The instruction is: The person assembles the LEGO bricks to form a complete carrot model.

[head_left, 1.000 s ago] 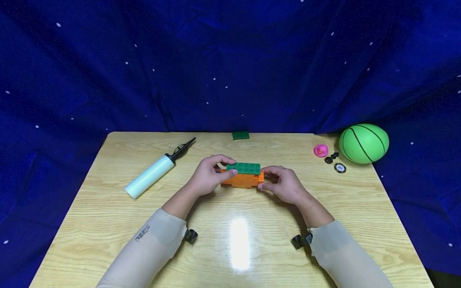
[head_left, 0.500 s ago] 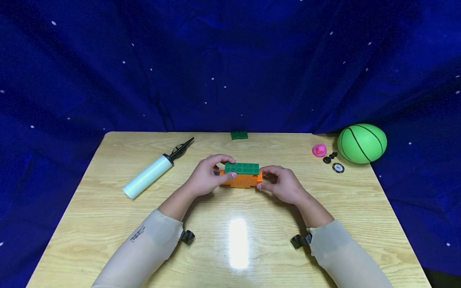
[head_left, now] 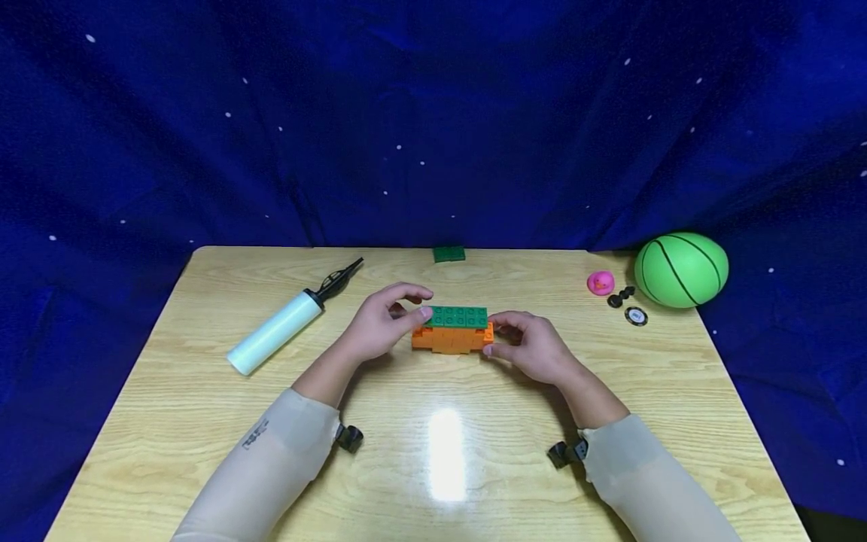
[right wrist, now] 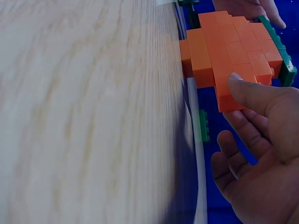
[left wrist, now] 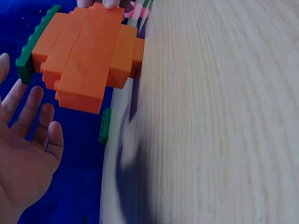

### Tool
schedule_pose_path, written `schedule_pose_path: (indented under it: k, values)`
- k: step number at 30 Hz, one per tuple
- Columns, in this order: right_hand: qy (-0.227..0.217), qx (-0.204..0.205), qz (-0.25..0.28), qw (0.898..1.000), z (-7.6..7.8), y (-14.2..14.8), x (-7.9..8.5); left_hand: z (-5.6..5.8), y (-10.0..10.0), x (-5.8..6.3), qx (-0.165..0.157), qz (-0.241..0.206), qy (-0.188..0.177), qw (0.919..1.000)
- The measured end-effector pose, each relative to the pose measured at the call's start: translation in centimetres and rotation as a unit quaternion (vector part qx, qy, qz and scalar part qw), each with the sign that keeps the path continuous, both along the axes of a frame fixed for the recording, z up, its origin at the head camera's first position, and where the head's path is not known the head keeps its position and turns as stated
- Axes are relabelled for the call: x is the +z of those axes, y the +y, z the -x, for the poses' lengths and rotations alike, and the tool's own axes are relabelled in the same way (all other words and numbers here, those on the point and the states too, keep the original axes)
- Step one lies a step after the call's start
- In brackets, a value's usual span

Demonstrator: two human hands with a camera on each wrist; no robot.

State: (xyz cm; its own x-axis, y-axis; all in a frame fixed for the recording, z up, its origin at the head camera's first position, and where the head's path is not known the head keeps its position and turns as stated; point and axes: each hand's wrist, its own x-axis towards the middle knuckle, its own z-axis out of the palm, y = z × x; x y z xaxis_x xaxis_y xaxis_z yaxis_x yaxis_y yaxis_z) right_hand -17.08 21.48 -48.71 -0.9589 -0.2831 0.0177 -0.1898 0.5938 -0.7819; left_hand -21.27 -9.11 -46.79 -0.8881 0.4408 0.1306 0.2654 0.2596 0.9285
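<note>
A stepped build of orange toy building bricks (head_left: 452, 341) stands at the middle of the table, with a row of green bricks (head_left: 460, 317) along its top. My right hand (head_left: 535, 348) pinches the build's right end, its thumb on the near orange face in the right wrist view (right wrist: 243, 91). At the left end, my left hand (head_left: 379, 324) has its fingers spread and relaxed, holding nothing. Its thumb overlaps the green row's left end in the head view. The left wrist view shows that hand's fingers (left wrist: 35, 112) just below the green row.
Flat green bricks (head_left: 449, 254) lie at the table's back edge. On the left is a hand pump (head_left: 278, 331) with a black nozzle. At right are a green ball (head_left: 680, 269), a pink rubber duck (head_left: 600, 283), a small black object (head_left: 616, 300) and a poker chip (head_left: 636, 316).
My left hand has loosened from the green row's left end and moved slightly left and away, its fingers lifting. My right hand keeps its pinch on the orange build.
</note>
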Motion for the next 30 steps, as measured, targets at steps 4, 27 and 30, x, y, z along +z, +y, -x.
schedule_pose_path:
  k: [4, 27, 30]
  values:
    - [-0.003, 0.000, -0.002, 1.000, 0.1, 0.1, 0.1, 0.5, -0.2, 0.0, 0.018, -0.011, -0.003, 0.9998]
    - [-0.008, -0.003, 0.009, 1.000, 0.1, 0.0, -0.1, 5.5, 1.9, -2.0, 0.119, 0.043, -0.013, 0.9918]
    - [-0.011, -0.002, 0.010, 1.000, 0.0, 0.0, -0.1, 6.1, 2.4, -2.1, 0.124, 0.066, -0.005, 0.9901]
